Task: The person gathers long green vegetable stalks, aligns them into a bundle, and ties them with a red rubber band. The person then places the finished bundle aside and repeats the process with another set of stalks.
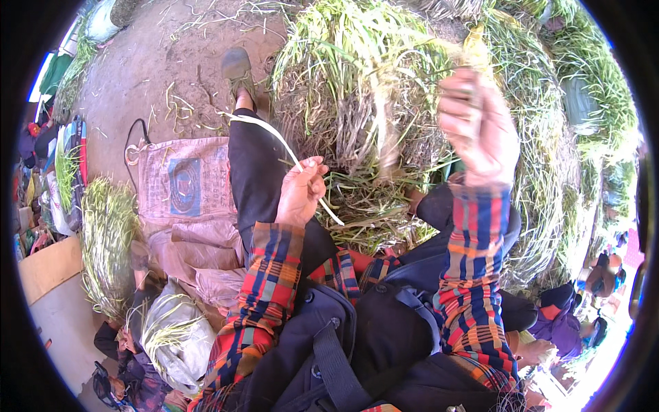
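Note:
My left hand [304,190] pinches a slim pale stalk [275,133] between thumb and fingertips. One end points up and left, and the cut-looking end hangs below my fingers. My right hand [479,121] is raised to the right, blurred, with its fingers curled around yellowed leaves [437,45]. A blurred pale strand [383,118] hangs to the left of it; I cannot tell whether it joins what the hand holds. Behind both hands stands a large heap of long-leaved green plants [342,56], with dry brownish lower parts facing me. Loose leaves [381,206] lie between my legs.
A printed pink woven sack [185,180] lies left of my leg. Beyond it stand a bundle of green stalks [108,242] and a grey bag [180,335]. More plant heaps [535,154] line the right. People [139,381] sit at lower left and lower right [561,324].

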`<state>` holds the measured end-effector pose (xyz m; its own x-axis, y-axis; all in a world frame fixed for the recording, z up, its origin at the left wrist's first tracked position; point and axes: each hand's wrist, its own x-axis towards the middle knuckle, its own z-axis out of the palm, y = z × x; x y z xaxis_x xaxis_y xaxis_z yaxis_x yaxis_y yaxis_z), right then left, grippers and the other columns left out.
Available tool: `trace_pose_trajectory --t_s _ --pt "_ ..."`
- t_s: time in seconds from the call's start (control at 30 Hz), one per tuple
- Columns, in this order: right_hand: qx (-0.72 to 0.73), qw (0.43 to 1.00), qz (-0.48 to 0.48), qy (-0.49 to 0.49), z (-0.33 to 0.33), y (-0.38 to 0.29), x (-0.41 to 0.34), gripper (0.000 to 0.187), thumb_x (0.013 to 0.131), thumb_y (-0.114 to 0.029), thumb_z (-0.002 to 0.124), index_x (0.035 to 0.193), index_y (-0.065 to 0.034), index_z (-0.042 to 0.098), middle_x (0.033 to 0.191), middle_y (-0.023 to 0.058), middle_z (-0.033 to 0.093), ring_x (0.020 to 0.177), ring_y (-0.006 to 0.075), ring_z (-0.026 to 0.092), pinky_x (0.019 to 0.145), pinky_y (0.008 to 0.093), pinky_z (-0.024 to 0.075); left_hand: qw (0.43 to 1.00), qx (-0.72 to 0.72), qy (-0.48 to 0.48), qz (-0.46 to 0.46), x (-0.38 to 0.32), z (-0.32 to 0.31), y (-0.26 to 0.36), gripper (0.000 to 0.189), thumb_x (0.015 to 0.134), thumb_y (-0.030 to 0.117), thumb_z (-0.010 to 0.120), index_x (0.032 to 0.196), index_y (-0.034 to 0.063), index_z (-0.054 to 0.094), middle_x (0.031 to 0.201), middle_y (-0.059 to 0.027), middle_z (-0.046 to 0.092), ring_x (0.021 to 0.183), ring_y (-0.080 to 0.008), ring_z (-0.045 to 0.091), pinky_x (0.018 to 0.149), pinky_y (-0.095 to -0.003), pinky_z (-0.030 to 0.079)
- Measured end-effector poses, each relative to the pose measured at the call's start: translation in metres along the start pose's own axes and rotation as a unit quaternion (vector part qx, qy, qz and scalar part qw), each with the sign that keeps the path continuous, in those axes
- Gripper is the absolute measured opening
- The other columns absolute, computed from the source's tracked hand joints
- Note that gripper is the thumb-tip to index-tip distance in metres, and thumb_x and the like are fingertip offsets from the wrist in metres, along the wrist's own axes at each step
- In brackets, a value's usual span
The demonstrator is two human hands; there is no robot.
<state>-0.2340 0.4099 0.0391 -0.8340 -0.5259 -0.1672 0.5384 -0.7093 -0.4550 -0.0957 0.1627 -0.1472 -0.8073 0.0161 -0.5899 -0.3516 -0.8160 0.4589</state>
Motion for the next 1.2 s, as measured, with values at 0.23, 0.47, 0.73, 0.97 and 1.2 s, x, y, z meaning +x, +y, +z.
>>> trace_pose_trajectory --t_s 0.23,0.47,0.73,0.97,1.2 --pt "-0.462 0.822 0.144 0.301 -0.048 0.118 -0.032 0.024 0.091 -0.022 0.068 0.099 -0.0010 0.060 0.070 0.0011 0.058 0.054 0.0080 0.051 0.043 0.0234 0.0409 0.998 0.066 0.008 0.013 -0.008 -0.003 -0.001 0.016 0.096 0.014 0.060 0.106 0.0018 0.062 0.088 -0.0098 0.064 0.049 -0.0064 0.045 0.044 -0.0226 0.033" --pt "-0.501 0.850 0.101 0.126 -0.078 0.151 -0.089 0.021 0.091 -0.018 0.067 0.090 -0.0007 0.056 0.076 -0.0003 0.056 0.068 0.0078 0.049 0.061 0.0259 0.0434 0.987 0.159 -0.034 -0.015 -0.032 0.019 -0.004 0.014 0.093 0.014 0.065 0.098 0.0009 0.066 0.086 -0.0126 0.069 0.045 -0.0069 0.046 0.039 -0.0200 0.030" --pt "-0.557 0.827 0.069 0.028 -0.073 0.163 -0.110 0.020 0.088 -0.015 0.070 0.094 -0.0003 0.059 0.080 0.0084 0.064 0.074 0.0159 0.059 0.069 0.0311 0.0491 0.974 0.212 -0.062 -0.046 -0.023 0.062 -0.016 0.012 0.093 0.009 0.064 0.103 0.0034 0.065 0.079 -0.0039 0.068 0.045 -0.0036 0.047 0.037 -0.0187 0.031" --pt "-0.671 0.715 -0.141 0.136 -0.070 0.118 -0.062 0.033 0.088 -0.015 0.067 0.115 -0.0012 0.054 0.109 0.0138 0.061 0.089 0.0258 0.065 0.077 0.0351 0.0526 0.975 0.211 -0.063 -0.022 -0.027 0.055 -0.020 0.009 0.091 0.008 0.067 0.098 0.0051 0.062 0.070 0.0013 0.060 0.044 -0.0044 0.045 0.037 -0.0194 0.031" --pt "-0.605 0.782 -0.123 0.092 -0.085 0.156 -0.022 0.042 0.089 -0.017 0.068 0.121 -0.0022 0.046 0.105 0.0183 0.064 0.100 0.0308 0.064 0.084 0.0376 0.0515 0.969 0.245 -0.037 0.002 -0.039 0.052 -0.020 0.006 0.089 0.003 0.067 0.093 0.0039 0.063 0.069 0.0006 0.060 0.044 -0.0050 0.047 0.038 -0.0207 0.032"
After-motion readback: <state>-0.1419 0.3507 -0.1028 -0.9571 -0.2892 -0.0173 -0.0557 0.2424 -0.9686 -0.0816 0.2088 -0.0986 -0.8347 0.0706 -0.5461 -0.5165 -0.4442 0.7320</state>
